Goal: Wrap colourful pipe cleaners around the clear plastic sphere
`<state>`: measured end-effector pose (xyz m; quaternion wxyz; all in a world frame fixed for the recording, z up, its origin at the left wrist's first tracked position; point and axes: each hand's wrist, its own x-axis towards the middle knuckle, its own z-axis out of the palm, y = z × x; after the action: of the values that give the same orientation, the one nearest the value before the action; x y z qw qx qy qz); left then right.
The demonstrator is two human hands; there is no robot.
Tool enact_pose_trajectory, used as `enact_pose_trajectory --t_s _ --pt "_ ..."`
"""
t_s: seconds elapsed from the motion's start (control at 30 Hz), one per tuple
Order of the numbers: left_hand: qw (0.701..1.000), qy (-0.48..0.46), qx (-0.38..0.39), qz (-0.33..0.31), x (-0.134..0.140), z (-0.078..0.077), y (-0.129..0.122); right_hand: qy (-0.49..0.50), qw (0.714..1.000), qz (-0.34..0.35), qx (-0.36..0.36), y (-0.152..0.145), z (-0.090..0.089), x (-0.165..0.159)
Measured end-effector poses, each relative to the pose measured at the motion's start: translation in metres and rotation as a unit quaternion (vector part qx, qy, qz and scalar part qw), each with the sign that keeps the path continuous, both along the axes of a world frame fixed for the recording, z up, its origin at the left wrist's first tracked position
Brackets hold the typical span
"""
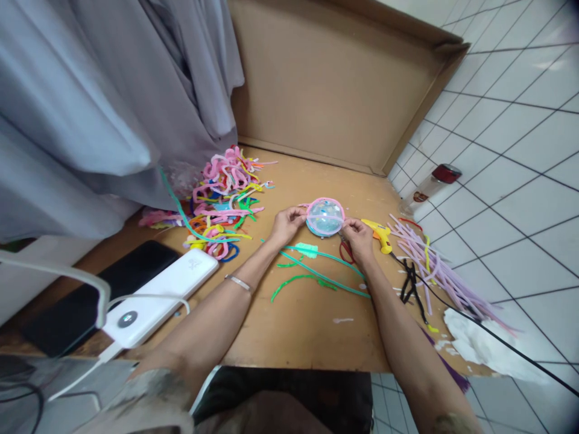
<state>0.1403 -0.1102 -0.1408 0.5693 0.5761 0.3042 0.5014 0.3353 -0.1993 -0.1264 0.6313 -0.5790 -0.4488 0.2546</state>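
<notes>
Between my hands is a round, clear, shiny dome (324,226) with a pink fuzzy rim and a blue-green lower edge. A pale lilac pipe cleaner (326,217) runs straight across it. My left hand (288,224) pinches that strip's left end beside the rim. At the right rim, the fingers of my right hand (357,235) are closed on its other end. Red-handled scissors (346,251) lie partly hidden by my right hand. Teal pipe cleaners (323,276) and green pieces (294,279) rest on the table below the dome.
Mixed pipe cleaners (226,199) are heaped at left, behind a white power bank (163,301) and a black slab (99,295). At right are a yellow glue gun (382,235), lilac pipe cleaners (434,271), a red-capped bottle (434,184) and a black cord (479,325). Cardboard (335,78) stands behind.
</notes>
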Motion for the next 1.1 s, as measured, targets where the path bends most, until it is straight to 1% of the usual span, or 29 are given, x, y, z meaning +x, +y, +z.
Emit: enact_pose_trajectory --t_s 0.13,0.37,0.67,0.8,0.93,1.1 --pt "1.0 0.0 -0.009 -0.003 -0.001 0.0 0.0001 -0.01 1.0 -0.001 -0.005 -0.0004 -0.0005 -0.0016" --pt "1.0 0.002 -0.017 0.001 -0.0028 0.0009 -0.0006 0.021 1.0 -0.002 -0.002 0.0 -0.0011 -0.0041" --pt "1.0 0.005 -0.015 -0.002 -0.0032 -0.0002 -0.0015 -0.036 0.999 0.005 0.02 0.0019 -0.0016 -0.002" --pt "1.0 0.004 -0.02 -0.005 -0.0034 -0.0008 -0.0009 -0.04 0.999 0.003 0.023 0.0034 -0.0044 -0.0016" --pt "0.999 0.021 -0.022 0.008 -0.0026 -0.0027 0.0004 -0.026 0.999 0.0 0.019 0.003 -0.005 -0.0026" --pt "0.998 0.045 0.001 0.034 -0.0014 -0.0028 -0.0005 -0.027 0.999 -0.015 0.018 0.0021 -0.0037 -0.0041"
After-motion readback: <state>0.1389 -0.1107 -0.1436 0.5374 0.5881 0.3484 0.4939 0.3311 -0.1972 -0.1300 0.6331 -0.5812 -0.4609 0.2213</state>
